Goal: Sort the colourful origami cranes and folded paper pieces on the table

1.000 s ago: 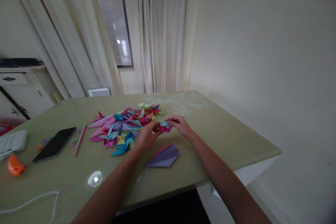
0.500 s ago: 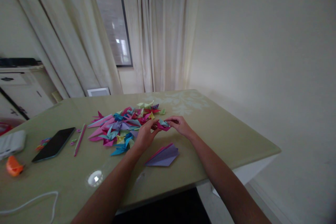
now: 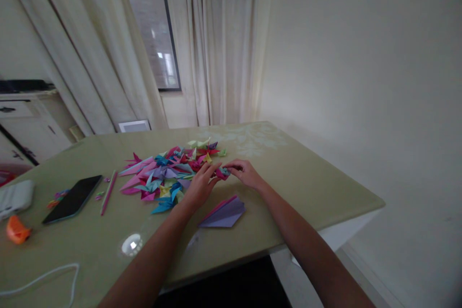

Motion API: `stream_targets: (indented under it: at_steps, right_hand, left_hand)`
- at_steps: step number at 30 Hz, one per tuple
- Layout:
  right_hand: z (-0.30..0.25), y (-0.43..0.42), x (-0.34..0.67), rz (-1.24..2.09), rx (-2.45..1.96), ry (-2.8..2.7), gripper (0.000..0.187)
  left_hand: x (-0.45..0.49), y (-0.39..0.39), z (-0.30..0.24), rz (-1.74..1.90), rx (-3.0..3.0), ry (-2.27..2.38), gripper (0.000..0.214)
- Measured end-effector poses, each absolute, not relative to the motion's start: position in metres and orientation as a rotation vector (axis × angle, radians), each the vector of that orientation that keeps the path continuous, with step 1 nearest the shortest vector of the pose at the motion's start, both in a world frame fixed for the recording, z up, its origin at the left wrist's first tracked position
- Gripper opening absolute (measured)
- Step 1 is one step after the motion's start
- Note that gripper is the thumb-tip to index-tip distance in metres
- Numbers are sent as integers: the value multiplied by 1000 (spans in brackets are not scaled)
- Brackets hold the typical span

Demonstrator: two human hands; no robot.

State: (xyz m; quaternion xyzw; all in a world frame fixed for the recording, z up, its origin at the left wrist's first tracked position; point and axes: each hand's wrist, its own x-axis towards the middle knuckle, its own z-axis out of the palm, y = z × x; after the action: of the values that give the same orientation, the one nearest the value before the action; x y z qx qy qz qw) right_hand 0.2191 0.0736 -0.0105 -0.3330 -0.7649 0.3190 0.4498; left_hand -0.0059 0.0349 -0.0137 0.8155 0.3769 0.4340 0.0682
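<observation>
Between my hands is a small folded paper piece (image 3: 223, 173), magenta with light blue at its top. My left hand (image 3: 202, 184) pinches its left side, and my right hand (image 3: 244, 173) grips its right end with thumb and forefinger. Fingers cover part of its folds. Just behind and to the left lies a heap of colourful origami cranes (image 3: 164, 173), close to my left hand. On the table below my hands rests a purple paper plane (image 3: 224, 213) with a pink edge.
The green table (image 3: 310, 187) ends at a wall on the right. Toward the left are a pink-and-green stick (image 3: 109, 192), a black tablet (image 3: 74, 199), an orange object (image 3: 17, 230), a white device (image 3: 16, 198) and a white cable (image 3: 43, 275). A round clear disc (image 3: 132, 245) lies near my left forearm.
The folded paper between my hands looks narrower and has shifted slightly left. My right fingers have come closer to my left ones. The view has moved a little.
</observation>
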Motion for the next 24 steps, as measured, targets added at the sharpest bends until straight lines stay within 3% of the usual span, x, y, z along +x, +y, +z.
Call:
stream_targets:
  at_steps: [5, 24]
  right_hand:
    - [-8, 72, 218, 774, -781, -1846, 26]
    - [-2, 66, 205, 977, -724, -1520, 30]
  left_hand:
    - [-7, 39, -15, 1319, 2246, 1053, 31]
    - [-2, 38, -11, 1278, 1692, 849, 38]
